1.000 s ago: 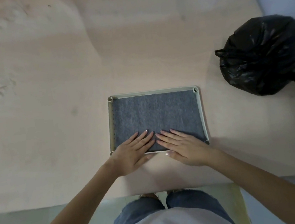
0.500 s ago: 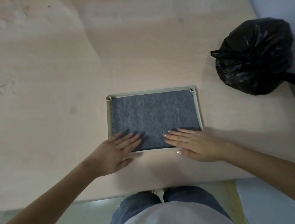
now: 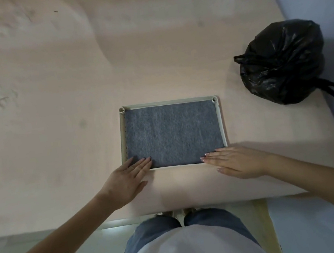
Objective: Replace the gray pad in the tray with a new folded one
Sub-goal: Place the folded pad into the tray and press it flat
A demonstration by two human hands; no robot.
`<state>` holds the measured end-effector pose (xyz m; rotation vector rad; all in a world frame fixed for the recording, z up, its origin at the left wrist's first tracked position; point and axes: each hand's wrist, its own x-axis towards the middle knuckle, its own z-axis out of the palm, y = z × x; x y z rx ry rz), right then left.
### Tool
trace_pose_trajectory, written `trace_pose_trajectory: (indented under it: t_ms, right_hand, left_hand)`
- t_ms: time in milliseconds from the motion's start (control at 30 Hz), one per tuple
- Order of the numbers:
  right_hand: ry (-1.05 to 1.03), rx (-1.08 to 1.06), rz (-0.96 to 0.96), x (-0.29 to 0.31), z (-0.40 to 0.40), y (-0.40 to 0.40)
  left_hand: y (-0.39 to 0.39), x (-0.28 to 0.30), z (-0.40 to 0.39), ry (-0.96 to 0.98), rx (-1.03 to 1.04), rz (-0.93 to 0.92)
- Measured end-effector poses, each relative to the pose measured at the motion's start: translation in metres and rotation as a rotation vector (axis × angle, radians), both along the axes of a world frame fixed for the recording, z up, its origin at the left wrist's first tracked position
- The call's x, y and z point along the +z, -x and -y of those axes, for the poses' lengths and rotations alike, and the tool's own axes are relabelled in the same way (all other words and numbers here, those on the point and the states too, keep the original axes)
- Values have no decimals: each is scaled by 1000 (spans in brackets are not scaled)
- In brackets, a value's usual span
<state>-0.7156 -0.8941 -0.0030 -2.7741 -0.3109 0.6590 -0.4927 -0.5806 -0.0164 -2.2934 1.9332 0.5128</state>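
Observation:
A gray felt pad [image 3: 172, 134] lies flat inside a shallow pale-green tray [image 3: 221, 123] on the light wooden table. My left hand [image 3: 127, 178] lies flat at the tray's near left corner, with its straight fingertips on the pad's near edge. My right hand [image 3: 237, 164] lies flat at the near right corner, fingers straight and pointing left along the tray's near rim, fingertips touching the pad's corner. Neither hand holds anything.
A tied black plastic bag [image 3: 282, 62] sits at the table's right side, close to the right edge. The table's near edge [image 3: 193, 208] runs just in front of my body. A bluish wall rises on the right.
Both hands have slid apart along the pad's near edge, from the middle out to the tray's two near corners. The pad and tray stayed in place.

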Motion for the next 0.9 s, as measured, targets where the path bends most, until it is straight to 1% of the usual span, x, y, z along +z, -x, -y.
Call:
trace_pose_trajectory:
  t_ms: [133,267,333,433,500,700,733,767,800,833,867,900]
  right_hand:
    - [1,-16,125,5,5,10]
    - [-22,-112,262,12,8,25]
    - [-4,-141,304,13,2,27]
    - [65,-72,293,6,-5,25]
    - [75,-58,294,3,-3,25]
    - [114,42,358,6,-2,12]
    - [95,-1,384,7,-2,11]
    - [66,-110,426,10,-2,12]
    - [43,-295,479,11,-2,12]
    - [40,-535,529,12,-1,10]
    - [46,-787,546,12,1,6]
    - [38,-1015,503,11,3,-2]
  left_hand:
    - [-5,-2,-9,18,-25,133]
    - [-3,-4,-11,66,-56,242]
    - [-1,-1,-7,87,-46,232]
    - [4,-3,-5,99,-22,228]
    - [4,-5,-6,117,-26,230]
    - [2,4,-7,172,-18,148]
    - [1,4,-9,206,-21,126]
    - [-1,6,-11,256,26,80]
    - [-2,9,-11,322,154,12]
    - [-4,13,-10,394,348,-49]
    - [-7,18,-7,430,567,-65]
    - [-12,22,-1,390,762,-59]
